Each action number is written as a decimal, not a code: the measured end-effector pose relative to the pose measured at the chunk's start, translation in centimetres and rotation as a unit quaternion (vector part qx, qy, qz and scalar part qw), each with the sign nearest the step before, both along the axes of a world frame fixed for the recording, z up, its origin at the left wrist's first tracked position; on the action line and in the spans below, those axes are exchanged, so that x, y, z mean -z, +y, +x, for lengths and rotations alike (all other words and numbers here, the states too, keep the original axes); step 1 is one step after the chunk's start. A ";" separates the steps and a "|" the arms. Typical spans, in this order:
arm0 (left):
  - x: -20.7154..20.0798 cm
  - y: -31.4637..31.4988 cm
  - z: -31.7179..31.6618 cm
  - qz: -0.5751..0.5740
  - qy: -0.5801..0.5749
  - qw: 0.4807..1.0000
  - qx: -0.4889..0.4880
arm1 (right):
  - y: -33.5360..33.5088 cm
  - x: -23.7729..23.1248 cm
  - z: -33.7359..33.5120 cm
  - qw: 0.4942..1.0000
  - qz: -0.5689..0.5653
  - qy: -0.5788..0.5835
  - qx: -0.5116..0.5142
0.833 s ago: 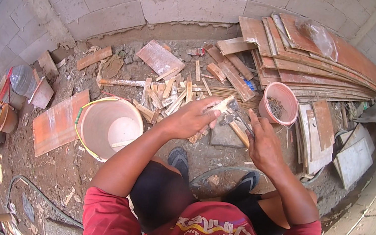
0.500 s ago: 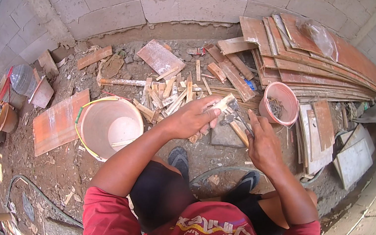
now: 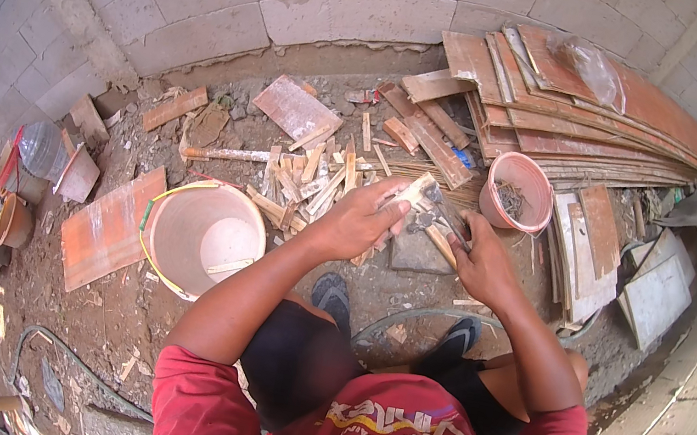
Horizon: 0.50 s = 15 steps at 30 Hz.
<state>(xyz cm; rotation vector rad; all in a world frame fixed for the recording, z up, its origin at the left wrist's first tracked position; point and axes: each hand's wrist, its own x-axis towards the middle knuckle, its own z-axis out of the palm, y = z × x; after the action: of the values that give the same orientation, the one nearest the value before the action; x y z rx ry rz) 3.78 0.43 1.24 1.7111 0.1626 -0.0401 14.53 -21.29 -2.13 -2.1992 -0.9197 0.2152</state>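
My left hand (image 3: 367,219) grips a short, pale piece of wood (image 3: 415,188) over a grey block (image 3: 419,254) on the ground. My right hand (image 3: 487,262) is closed around a dark metal hand tool (image 3: 438,202), whose working end meets the wood beside my left fingers. Its exact kind is hard to make out. Another wood strip (image 3: 441,245) shows beneath the tool, across the block. Past my left hand lies a loose heap of short wood offcuts (image 3: 318,177). Close to my right hand stands a pink bucket (image 3: 548,197) with thin, greyish metal pieces inside, which look like nails.
A large pale bucket (image 3: 169,232) with a wire handle stands at my left, beside a reddish board (image 3: 112,227). Stacked panels (image 3: 608,119) lie at the far right along the block wall (image 3: 356,18). A hose (image 3: 391,318) runs by my feet.
My right hand has shifted slightly, its fingers closing further round the tool. The tool has tilted against the wood. My left hand stays nearly in place.
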 end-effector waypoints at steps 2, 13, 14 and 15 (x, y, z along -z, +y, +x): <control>0.3 -0.3 0.2 0.022 -0.024 0.999 -0.010 | 0.5 0.8 1.2 1.000 -0.019 0.008 0.014; 2.0 0.3 0.9 0.076 -0.008 0.996 -0.050 | 2.9 4.9 2.4 0.994 0.056 -0.083 0.053; 1.8 0.4 0.8 0.050 0.003 0.998 -0.038 | 2.9 4.9 2.4 0.993 0.066 -0.081 0.046; 1.5 0.5 0.7 0.025 0.014 0.999 -0.026 | 2.8 4.9 2.3 0.993 0.077 -0.078 0.040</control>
<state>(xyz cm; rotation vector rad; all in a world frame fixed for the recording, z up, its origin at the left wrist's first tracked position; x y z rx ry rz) 4.52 0.89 -0.25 1.7559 0.2307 -0.0202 16.87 -18.45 -7.08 -2.1254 -0.8996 -0.0659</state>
